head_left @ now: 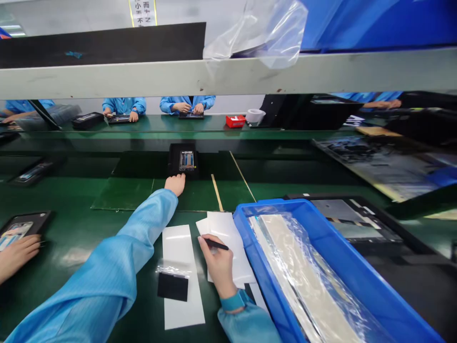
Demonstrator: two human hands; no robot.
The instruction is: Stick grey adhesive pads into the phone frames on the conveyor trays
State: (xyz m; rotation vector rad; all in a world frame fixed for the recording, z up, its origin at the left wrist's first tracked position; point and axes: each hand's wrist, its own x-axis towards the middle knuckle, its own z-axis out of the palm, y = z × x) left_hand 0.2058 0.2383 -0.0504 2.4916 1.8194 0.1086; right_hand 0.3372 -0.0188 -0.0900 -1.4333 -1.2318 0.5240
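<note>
Left hand (174, 184) at near edge of black tray (173, 162), which bears an opened phone-like device (186, 161), ahead of the white sheets (226, 238); pinching or merely touching, cannot tell. Right hand (219, 267) pinches a slim black tool (216, 244) over the sheets. Likely risk: one-handed, off-centre force skewing the tray, jostling the device. Blue bin (262, 267) hems the right hand's outer side; green bench (82, 195) stretches left of the tray.
</note>
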